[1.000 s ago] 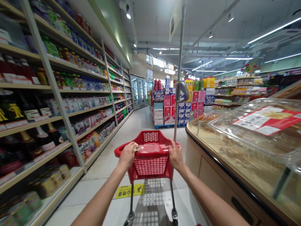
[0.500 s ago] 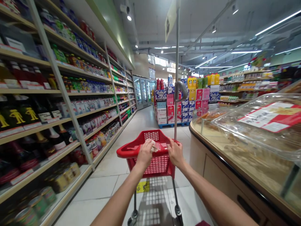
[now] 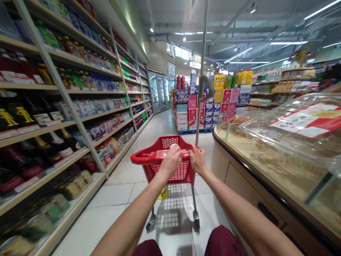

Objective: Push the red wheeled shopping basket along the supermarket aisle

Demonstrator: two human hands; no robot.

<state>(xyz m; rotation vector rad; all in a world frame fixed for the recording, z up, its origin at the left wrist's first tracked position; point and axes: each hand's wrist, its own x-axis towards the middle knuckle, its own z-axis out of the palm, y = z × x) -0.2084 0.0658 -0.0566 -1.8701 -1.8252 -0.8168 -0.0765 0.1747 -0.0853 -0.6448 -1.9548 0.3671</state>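
Red plastic shopping cart (image 3: pixel 184 174) stands on pale floor tiles (image 3: pixel 112 192), the left hand (image 3: pixel 171 161) pinching a crumpled whitish wad (image 3: pixel 180 160) against its smooth red handle (image 3: pixel 151 157); the right hand (image 3: pixel 197 158), curled round the handle's right end, should brace firmly while the wad presses flat.

Dk maroon trousers (image 3: pixel 223 241), L/R forearms (image 3: pixel 135 211) bare

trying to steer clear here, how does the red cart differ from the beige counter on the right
The red latticed plastic cart has walls full of holes; the beige black-edged counter has solid panels. The cart stands on thin metal legs with wheels; no legs show under the counter. The left grip and right grip are on the cart; neither touches the counter. Both stand on pale tiles.
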